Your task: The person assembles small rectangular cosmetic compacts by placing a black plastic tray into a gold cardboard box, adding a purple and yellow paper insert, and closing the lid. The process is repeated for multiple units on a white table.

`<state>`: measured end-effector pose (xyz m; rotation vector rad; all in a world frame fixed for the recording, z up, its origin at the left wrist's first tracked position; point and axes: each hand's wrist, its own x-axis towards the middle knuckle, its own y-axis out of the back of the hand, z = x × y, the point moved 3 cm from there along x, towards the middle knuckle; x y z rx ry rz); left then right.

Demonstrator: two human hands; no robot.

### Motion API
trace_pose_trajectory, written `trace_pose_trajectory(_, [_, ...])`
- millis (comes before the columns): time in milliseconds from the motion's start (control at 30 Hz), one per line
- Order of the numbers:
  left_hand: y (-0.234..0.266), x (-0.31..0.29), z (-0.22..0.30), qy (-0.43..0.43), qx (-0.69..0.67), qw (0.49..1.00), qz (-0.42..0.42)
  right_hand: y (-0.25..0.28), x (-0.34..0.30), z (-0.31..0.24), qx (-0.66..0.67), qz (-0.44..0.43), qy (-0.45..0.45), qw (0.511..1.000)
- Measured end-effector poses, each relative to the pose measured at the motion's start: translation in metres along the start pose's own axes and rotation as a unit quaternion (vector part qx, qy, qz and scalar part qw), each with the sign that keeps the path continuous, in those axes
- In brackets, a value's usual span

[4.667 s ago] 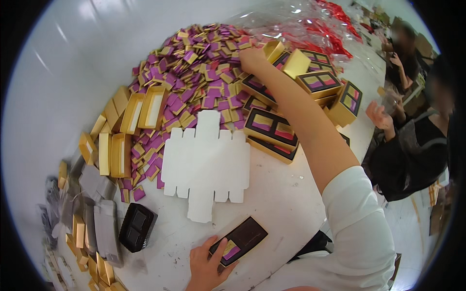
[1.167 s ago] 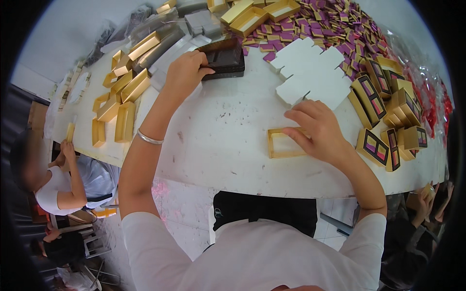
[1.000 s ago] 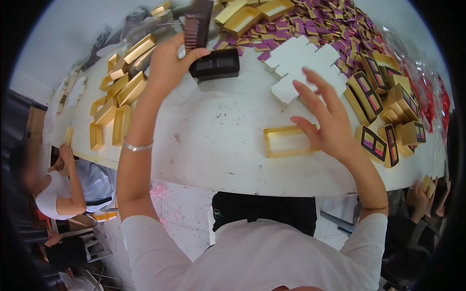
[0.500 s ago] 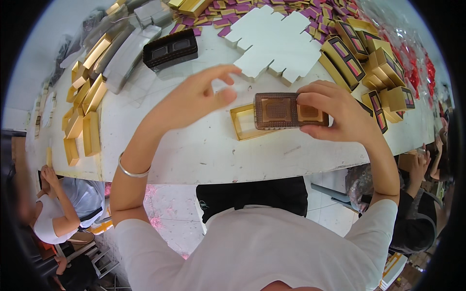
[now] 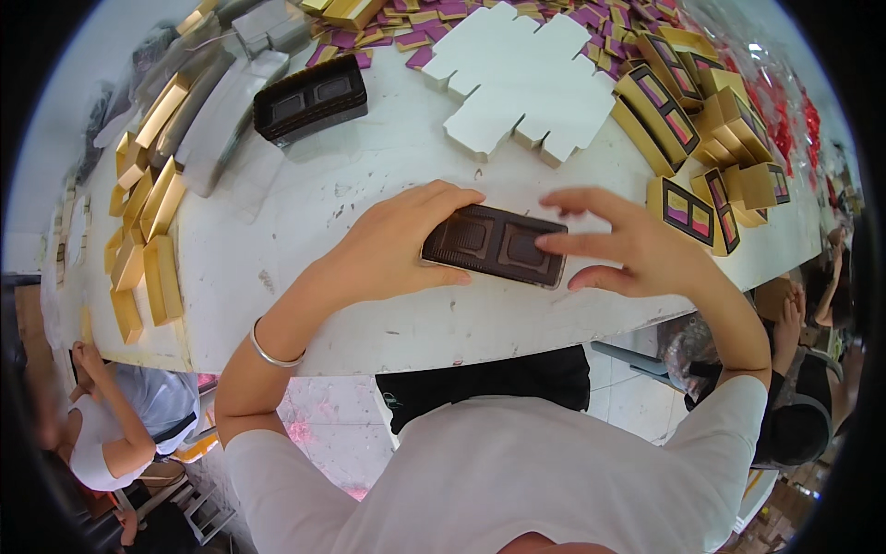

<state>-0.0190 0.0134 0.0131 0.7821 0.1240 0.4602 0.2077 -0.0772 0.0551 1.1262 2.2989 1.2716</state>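
A dark brown plastic tray [image 5: 498, 246] with two rectangular compartments lies in front of me on the white table. It appears seated in the gold box, of which only a thin lower edge shows. My left hand [image 5: 392, 245] is closed round its left end, thumb along the near side and fingers at the far side. My right hand [image 5: 637, 242] has its fingers spread at the right end. One fingertip rests on or just over the tray's right compartment, and the thumb is beside the corner.
A stack of dark trays [image 5: 312, 100] stands at the far left, near empty gold boxes [image 5: 163, 279]. Flat white card blanks [image 5: 526, 83] lie ahead. To the right are gold boxes holding trays with purple and gold pieces [image 5: 678, 210]. Loose purple-and-gold pieces [image 5: 434, 37] cover the back. Other people sit on both sides.
The tray has come down over the gold box and shifted slightly left and nearer. My left hand has moved in and gripped its left end. My right hand has let go and spread its fingers.
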Motion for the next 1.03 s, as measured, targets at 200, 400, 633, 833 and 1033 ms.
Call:
trace_pose_trajectory(200, [0.0,0.002,-0.006,-0.042,-0.006,0.999,0.025,-0.016,0.014,-0.015,-0.276,0.04,0.188,0.942])
trace_pose_trajectory(400, [0.001,-0.004,-0.007,-0.021,0.002,1.0,0.011,-0.011,0.007,-0.015,-0.173,0.055,0.141,0.973])
trace_pose_trajectory(633, [0.006,-0.002,-0.011,-0.03,-0.044,0.998,0.015,-0.017,0.012,-0.006,0.0,0.013,0.041,0.999])
trace_pose_trajectory(833, [0.007,-0.003,-0.014,-0.019,0.007,1.0,-0.001,-0.023,0.014,0.004,0.169,0.073,0.02,0.983])
trace_pose_trajectory(1033, [0.005,-0.002,-0.018,-0.014,-0.009,1.0,-0.014,-0.027,0.009,0.005,-0.217,-0.055,0.172,0.959])
